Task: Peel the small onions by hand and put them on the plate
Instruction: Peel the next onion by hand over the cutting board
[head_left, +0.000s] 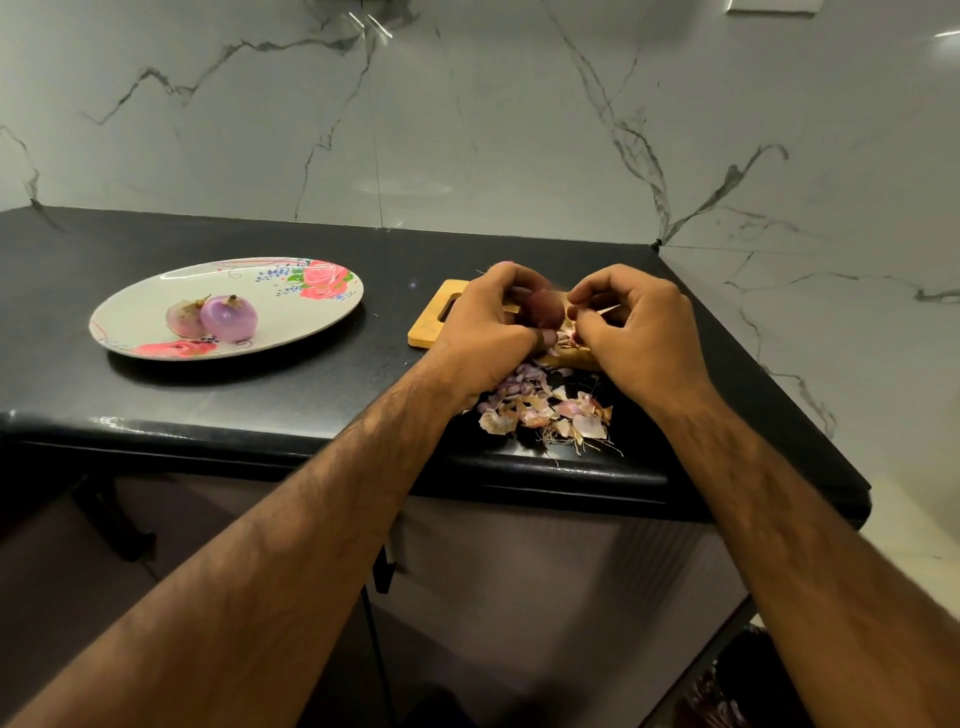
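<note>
White marble wall (467, 130) with grey veins fills the background, and in front of it I see a black worktop (208, 405). On its left part lies an oval plate (218, 283) with pink flowers on the rim. Two peeled onions lie on the plate and touch each other: a pale onion (184, 318) on the left and a purple onion (229, 318) on the right, both with the stem stub upward.

Well apart from the plate, more to the right, is a wooden board (431, 325). I see only its left end with the handle hole, because the hands cover the rest. The left hand (483, 332) is over the board. Its grip is curled round a dark onion (545, 309), which is unpeeled and sits between the two hands, above the board.

Under the hands, near the front edge of the worktop, lies a heap of peels (545, 410), pink and pale, with some dry roots.

The right hand (639, 332) meets the dark onion from the right. Its grip is pressed together, with thumb and fingertips pinching at the side of the onion. Whether they hold only loose skin I cannot tell.
</note>
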